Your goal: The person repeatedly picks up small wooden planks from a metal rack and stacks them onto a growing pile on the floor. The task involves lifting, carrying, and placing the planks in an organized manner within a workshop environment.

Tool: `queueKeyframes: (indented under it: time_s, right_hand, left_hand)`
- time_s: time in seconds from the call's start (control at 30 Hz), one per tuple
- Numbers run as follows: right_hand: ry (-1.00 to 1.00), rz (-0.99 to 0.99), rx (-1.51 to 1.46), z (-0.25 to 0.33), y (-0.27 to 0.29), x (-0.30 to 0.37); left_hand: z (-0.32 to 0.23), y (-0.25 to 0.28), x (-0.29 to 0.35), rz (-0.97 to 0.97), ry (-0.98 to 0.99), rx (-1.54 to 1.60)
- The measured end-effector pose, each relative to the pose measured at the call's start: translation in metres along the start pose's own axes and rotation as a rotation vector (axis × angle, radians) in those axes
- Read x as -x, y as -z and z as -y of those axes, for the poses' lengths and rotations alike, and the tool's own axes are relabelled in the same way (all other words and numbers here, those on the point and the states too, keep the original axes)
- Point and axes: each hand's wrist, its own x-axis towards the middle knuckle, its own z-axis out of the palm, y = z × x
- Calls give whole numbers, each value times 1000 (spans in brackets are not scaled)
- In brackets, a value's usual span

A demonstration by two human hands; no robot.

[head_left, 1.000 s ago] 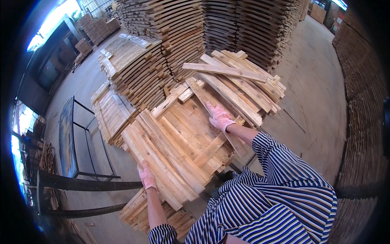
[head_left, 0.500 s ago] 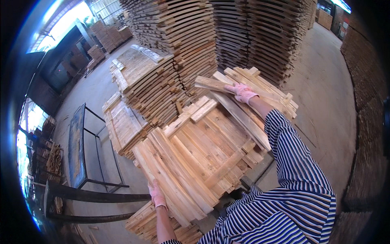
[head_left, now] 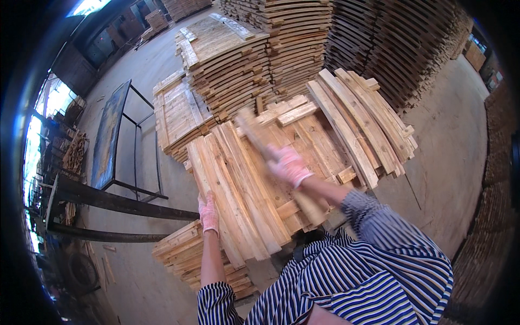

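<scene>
My right hand (head_left: pixel 291 166), in a pink glove, is closed around a narrow wooden board (head_left: pixel 252 130), both smeared by motion. That board slants over the middle of a pile of planks, its near end passing below my wrist. My left hand (head_left: pixel 208 213), also gloved, lies against the left edge of a row of pale wooden planks (head_left: pixel 233 189), fingers stretched along the outer plank. The undersides of its fingers are hidden. To the right, several more planks (head_left: pixel 357 119) lie side by side on the same pile.
Tall stacks of boards (head_left: pixel 298 43) rise behind the pile, with a lower stack (head_left: pixel 227 59) at the far left. A black metal frame table (head_left: pixel 111 135) stands to the left, near a dark curved bar (head_left: pixel 124 206). Another wood stack (head_left: pixel 187 260) sits below my left hand.
My right hand has swung left and nearer from the right-hand planks, carrying the narrow board over the middle. My left hand stays at the left planks' edge. The whole view has shifted.
</scene>
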Motion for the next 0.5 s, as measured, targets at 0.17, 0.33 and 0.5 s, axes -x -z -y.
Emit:
queueKeyframes:
  time_s: [0.17, 0.33, 0.5]
  right_hand:
    - [82, -103, -206, 8, -58, -1]
    - [-39, -587, 437, -97, 12, -33]
    - [-286, -526, 691, -225, 65, -17]
  left_hand:
    - [12, 0, -5, -26, -28, -33]
    - [5, 10, 2, 6, -33, 50]
    - [-11, -17, 7, 65, -42, 0]
